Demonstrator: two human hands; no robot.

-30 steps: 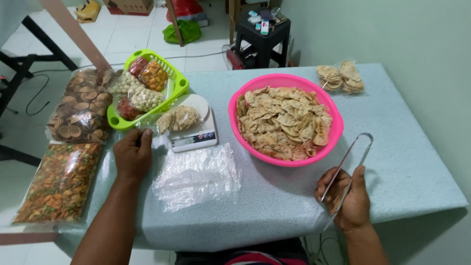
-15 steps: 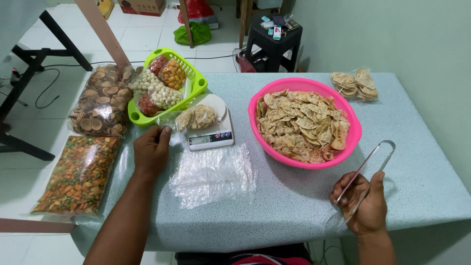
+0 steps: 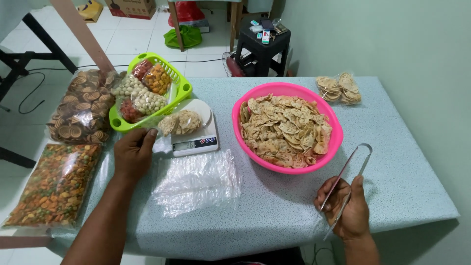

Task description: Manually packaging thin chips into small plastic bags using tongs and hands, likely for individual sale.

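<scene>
Item: bag of crackers [image 3: 180,122], on the scale [image 3: 195,133], left of the pink bowl [image 3: 287,128]. Light, brittle, slippery film; pinch the slack edge. My left hand [image 3: 133,153] pinches there; my right hand [image 3: 345,208] grips metal tongs [image 3: 349,172].

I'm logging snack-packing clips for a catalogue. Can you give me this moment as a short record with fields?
left hand: touching a clear bag of crackers on the scale
right hand: holding metal tongs, off the bowl
pink bowl: full of flat crackers
green basket: packets of mixed snacks
table: empty plastic bags in front of the scale, two big snack bags at the left edge
</scene>
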